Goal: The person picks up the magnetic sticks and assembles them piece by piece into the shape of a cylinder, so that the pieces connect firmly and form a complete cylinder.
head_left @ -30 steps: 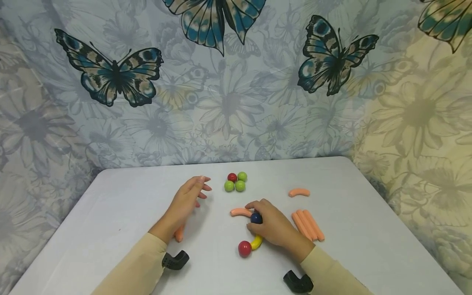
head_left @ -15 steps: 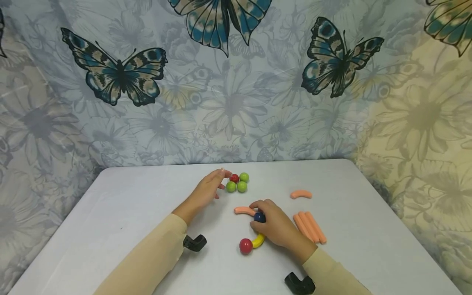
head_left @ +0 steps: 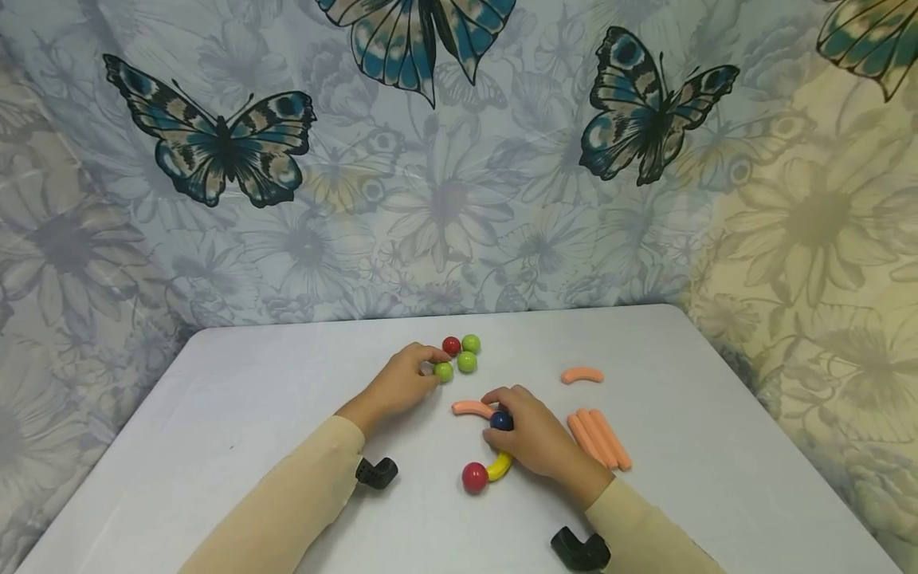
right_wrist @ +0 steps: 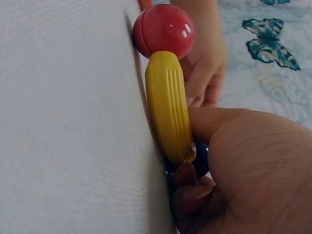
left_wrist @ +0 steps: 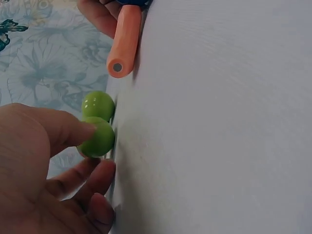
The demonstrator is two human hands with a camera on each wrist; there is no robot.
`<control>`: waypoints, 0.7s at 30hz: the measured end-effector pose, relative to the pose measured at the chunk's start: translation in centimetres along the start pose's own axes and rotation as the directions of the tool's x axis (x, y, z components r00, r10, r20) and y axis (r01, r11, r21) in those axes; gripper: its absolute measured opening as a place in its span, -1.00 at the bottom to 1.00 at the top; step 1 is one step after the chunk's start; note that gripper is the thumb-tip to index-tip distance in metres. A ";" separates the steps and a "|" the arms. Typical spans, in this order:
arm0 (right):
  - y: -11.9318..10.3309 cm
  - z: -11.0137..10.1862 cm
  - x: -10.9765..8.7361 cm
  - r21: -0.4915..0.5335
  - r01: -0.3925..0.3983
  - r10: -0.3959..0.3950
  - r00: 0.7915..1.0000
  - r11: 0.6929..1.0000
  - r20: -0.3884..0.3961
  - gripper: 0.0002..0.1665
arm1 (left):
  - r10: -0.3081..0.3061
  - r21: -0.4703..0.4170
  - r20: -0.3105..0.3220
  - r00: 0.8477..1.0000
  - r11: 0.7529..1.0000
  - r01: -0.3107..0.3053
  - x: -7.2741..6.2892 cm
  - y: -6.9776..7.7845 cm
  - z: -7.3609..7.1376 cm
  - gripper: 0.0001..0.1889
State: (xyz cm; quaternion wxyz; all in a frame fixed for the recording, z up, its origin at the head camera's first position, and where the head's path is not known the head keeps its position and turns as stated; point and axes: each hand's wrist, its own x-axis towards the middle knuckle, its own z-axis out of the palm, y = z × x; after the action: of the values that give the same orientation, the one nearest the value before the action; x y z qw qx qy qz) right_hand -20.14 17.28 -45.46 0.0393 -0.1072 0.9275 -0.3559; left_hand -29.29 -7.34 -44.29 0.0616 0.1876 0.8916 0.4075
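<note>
Near the centre of the head view, the left hand (head_left: 403, 379) pinches a green ball (head_left: 444, 372); slightly lower right, the right hand (head_left: 536, 437), fingers curled, seemingly grips a partly hidden dark-blue ball (head_left: 501, 420).

A person's right hand (head_left: 534, 437) partly hides a glossy dark-blue ball (head_left: 500, 420) and one end of a curved, grooved yellow stick (head_left: 499, 468) from the head camera; a dark speck (head_left: 231, 447) on the white tabletop (head_left: 143, 462) is too small to identify. In the left wrist view, the left hand (left_wrist: 34, 165) runs past the left edge.
</note>
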 end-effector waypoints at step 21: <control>0.1 0.0 0.0 0.007 0.000 0.000 1.000 1.000 -0.018 -0.48 | 0.040 0.026 0.025 0.999 0.999 -0.040 -6.0 0.6 1.2 -0.67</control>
State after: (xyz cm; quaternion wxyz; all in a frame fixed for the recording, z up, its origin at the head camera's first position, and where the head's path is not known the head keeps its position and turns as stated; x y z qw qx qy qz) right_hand -20.15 17.37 -45.52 0.0314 -0.1039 0.9266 -0.3601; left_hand -23.28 -8.43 -44.85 0.0619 0.2112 0.8921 0.3946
